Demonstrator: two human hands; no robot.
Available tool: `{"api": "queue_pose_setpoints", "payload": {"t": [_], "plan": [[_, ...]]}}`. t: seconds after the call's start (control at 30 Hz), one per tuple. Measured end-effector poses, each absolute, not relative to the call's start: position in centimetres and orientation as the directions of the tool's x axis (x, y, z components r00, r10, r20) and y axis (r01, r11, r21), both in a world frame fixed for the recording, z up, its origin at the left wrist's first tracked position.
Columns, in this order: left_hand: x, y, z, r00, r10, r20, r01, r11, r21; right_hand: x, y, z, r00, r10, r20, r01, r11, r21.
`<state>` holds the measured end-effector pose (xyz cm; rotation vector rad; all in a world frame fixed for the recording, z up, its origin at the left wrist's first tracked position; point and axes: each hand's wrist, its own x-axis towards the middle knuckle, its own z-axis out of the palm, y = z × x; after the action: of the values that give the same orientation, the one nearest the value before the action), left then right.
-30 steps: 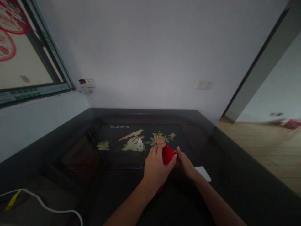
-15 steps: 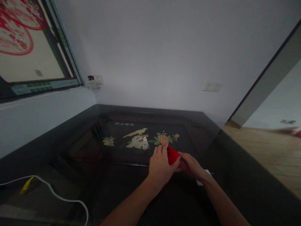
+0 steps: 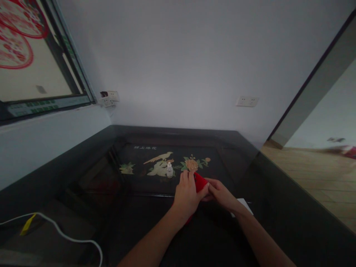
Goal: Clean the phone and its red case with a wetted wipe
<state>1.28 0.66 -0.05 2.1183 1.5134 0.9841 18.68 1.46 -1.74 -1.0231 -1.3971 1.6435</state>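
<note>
Red, flat, case-like object (image 3: pixel 201 181) over glossy black surface (image 3: pixel 133 222); clamped in left hand (image 3: pixel 185 194), this grip presumably steadying it. Right hand (image 3: pixel 220 193) at its right corner, grip closure cannot be told. Small white-capped plastic bottle (image 3: pixel 170 171) upright beyond, likely kept clear.

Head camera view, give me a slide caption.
Left hand holding a red object, right hand at its near edge, bottle beyond on the dark table.

4 characters (image 3: pixel 145 148), probably 锦上添花, on the tabletop (image 3: pixel 211 237).
</note>
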Motion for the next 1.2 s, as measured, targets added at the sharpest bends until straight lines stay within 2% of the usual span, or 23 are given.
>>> {"api": "queue_pose_setpoints", "payload": {"t": [0.13,0.37,0.6,0.7,0.77,0.83,0.9,0.97,1.07,1.2], "plan": [[1.5,0.8,-0.2,0.145,0.932,0.333,0.644,-0.344,0.683,18.6,1.4,-1.7,-0.363,0.921,-0.142,0.043,-0.135,-0.990],[2.1,0.6,-0.2,0.079,0.950,0.302,0.624,-0.283,0.728,18.1,1.3,-1.5,-0.286,0.941,-0.179,0.082,-0.162,-0.983],[0.2,0.7,1.2,0.028,0.915,0.402,0.580,-0.342,0.739,20.6,2.7,-1.6,-0.059,0.986,-0.155,-0.102,-0.160,-0.982],[-0.1,0.9,1.3,0.049,0.917,0.396,0.443,-0.375,0.814,21.5,3.2,-1.9,0.020,0.990,-0.137,-0.152,-0.132,-0.980],[0.1,1.3,1.1,0.061,0.955,0.289,0.253,-0.295,0.921,21.8,3.5,-2.3,0.077,0.987,-0.143,-0.188,-0.126,-0.974],[0.3,1.9,0.8,0.108,0.992,0.058,0.002,-0.058,0.998,21.9,3.7,-2.6,0.102,0.983,-0.154,-0.236,-0.127,-0.963],[0.5,2.7,0.5,0.194,0.962,-0.193,-0.243,0.237,0.941,21.8,3.7,-2.9,0.098,0.980,-0.171,-0.283,-0.138,-0.949],[0.5,3.3,0.2,0.280,0.902,-0.329,-0.412,0.423,0.807,21.8,3.7,-3.0,0.089,0.978,-0.187,-0.318,-0.150,-0.936],[0.3,3.9,-0.2,0.352,0.855,-0.381,-0.491,0.515,0.702,21.5,3.6,-3.0,0.090,0.978,-0.191,-0.332,-0.151,-0.931],[0.0,4.0,-1.1,0.382,0.828,-0.410,-0.387,0.546,0.743,21.2,3.5,-3.1,0.105,0.976,-0.190,-0.324,-0.147,-0.935]]}}
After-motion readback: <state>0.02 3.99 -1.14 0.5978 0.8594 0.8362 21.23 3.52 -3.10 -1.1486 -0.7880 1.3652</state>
